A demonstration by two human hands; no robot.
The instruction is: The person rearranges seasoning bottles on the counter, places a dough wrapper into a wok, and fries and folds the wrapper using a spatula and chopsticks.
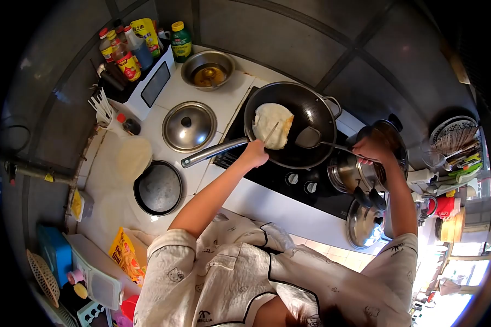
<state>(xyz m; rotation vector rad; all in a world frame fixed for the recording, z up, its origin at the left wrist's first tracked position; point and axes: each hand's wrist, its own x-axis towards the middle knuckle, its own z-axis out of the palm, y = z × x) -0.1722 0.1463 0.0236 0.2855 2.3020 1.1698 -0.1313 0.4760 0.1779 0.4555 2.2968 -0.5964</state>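
Observation:
A dark wok (311, 111) sits on the stove, its long handle pointing left. In its left half lies a pale, round flatbread (268, 120) with a browned right edge. My left hand (253, 155) is closed at the wok's near rim, on a thin stick-like utensil (273, 131) whose tip reaches over the flatbread. My right hand (372, 149) is wrapped round the handle of a metal spatula (308, 137). The spatula's blade rests inside the wok, to the right of the flatbread and apart from it.
Left of the wok are a metal lid (189, 126), a round black pan (158, 188) and pale dough sheets (135, 155). A metal bowl (208, 70) stands behind, near sauce bottles (126, 61). Steel pots (360, 171) and a glass lid (364, 223) are at the right.

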